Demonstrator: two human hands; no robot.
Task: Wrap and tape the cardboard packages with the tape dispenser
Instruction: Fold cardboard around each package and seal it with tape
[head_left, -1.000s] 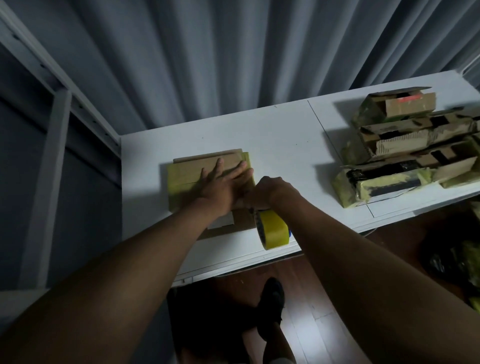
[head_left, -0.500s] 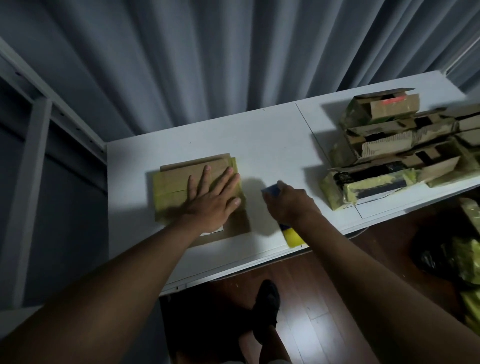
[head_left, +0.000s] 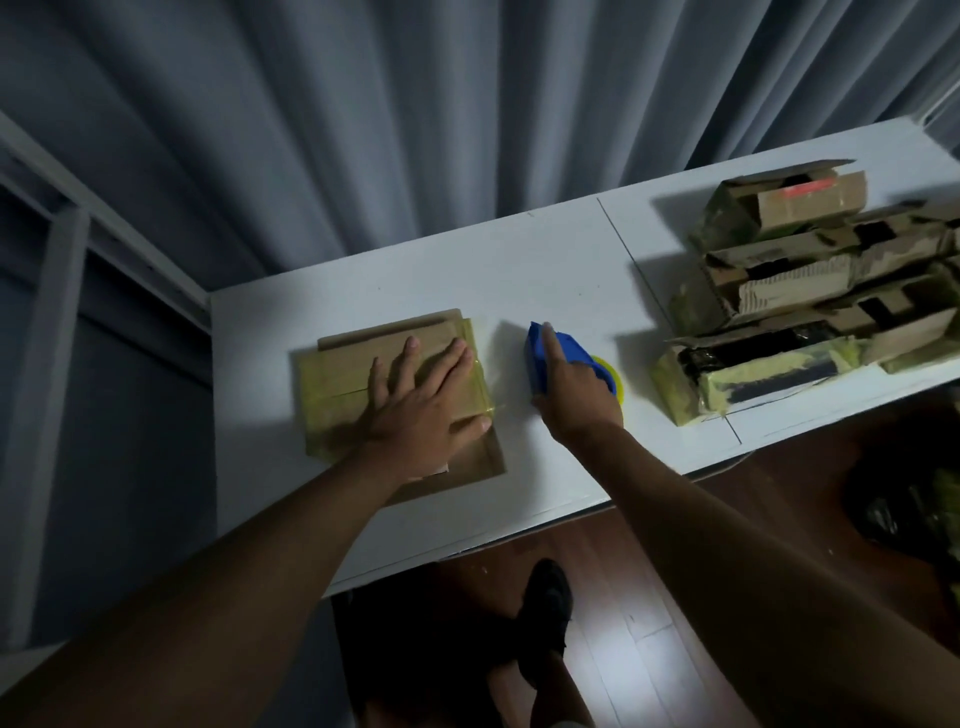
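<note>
My left hand (head_left: 415, 410) lies flat on the flat brown cardboard package (head_left: 395, 384), fingers (head_left: 452, 364) straight and spread wide, palm pressing down on its yellowish tape-covered top. The package sits on the left part of the white worktop (head_left: 519, 270), with a bare strip of cardboard showing along its near-right edge and a thin strand of tape sticking out to the right by my thumb.

Just to the right of the package, apart from it, my right hand (head_left: 576, 389) grips the blue plastic tape dispenser (head_left: 556, 353) from above. My forefinger lies stretched along its top towards the far end, while the other fingers curl round its body. The yellow tape roll (head_left: 613, 374) peeks out on the dispenser's right side, next to my knuckles. I cannot tell whether the dispenser touches the worktop or is held just above it.

Further right, well apart from the dispenser, a pile of taped cardboard boxes (head_left: 800, 291) is stacked at the right end of the worktop, several with open flaps and dark patches.

Behind the worktop hangs a grey pleated curtain (head_left: 415, 114). Below its near edge I see dark wooden floor (head_left: 639, 623) and my black shoe (head_left: 545, 597).
</note>
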